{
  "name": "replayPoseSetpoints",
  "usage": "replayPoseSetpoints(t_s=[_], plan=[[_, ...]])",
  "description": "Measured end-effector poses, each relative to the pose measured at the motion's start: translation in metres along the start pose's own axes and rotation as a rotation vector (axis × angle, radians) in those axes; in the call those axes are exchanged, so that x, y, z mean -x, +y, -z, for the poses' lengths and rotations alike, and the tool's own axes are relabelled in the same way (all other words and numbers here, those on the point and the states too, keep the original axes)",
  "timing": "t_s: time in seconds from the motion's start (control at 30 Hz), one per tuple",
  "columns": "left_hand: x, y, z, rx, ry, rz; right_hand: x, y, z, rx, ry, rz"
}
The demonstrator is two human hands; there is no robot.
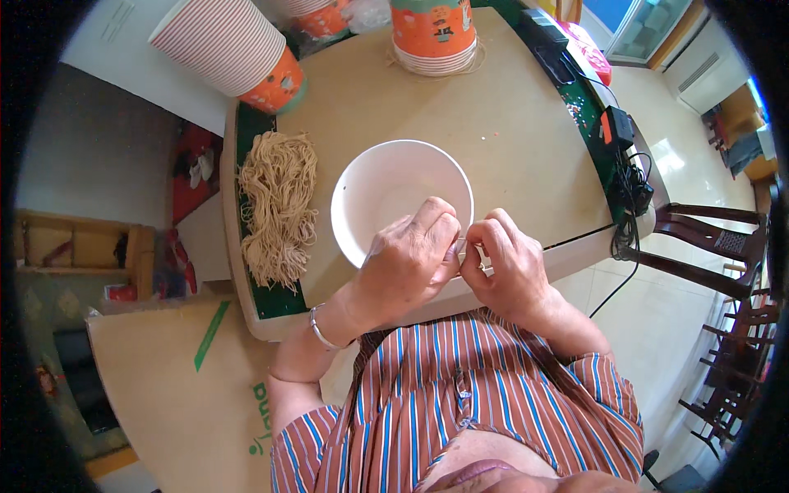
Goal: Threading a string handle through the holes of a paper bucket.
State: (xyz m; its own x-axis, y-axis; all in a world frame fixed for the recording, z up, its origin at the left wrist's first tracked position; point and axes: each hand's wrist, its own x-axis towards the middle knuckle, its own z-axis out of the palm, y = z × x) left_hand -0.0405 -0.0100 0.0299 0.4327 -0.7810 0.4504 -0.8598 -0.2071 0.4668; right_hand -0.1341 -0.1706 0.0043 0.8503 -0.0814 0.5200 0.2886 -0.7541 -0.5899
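A white paper bucket [362, 197] with its wide mouth up sits on the table in front of me. My left hand [415, 253] is closed in a pinch at the bucket's near right rim, hiding part of it. Right beside it, my right hand [511, 267] is also pinched, thumb against fingers. Between the fingertips runs a thin pale string [462, 241], mostly hidden by the fingers. A bundle of beige strings [278, 205] lies along the table's left edge.
A tall stack of striped-rim paper buckets [222, 53] leans at the back left. Another orange bucket stack [434, 37] stands at the far side. Black cables and an adapter [629, 189] lie along the right edge. A wooden chair [707, 246] stands to the right, a cardboard box [173, 386] at lower left.
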Motion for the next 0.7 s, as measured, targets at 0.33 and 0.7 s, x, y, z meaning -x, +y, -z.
replayPoseSetpoints(t_s=[0.33,0.7], plan=[[-0.002,0.000,0.002,0.024,-0.044,0.029,0.001,-0.001,0.002,0.020,0.013,0.013],[-0.001,-0.005,0.006,0.156,-0.110,0.157,-0.014,-0.013,0.052,0.206,-0.131,-0.005]])
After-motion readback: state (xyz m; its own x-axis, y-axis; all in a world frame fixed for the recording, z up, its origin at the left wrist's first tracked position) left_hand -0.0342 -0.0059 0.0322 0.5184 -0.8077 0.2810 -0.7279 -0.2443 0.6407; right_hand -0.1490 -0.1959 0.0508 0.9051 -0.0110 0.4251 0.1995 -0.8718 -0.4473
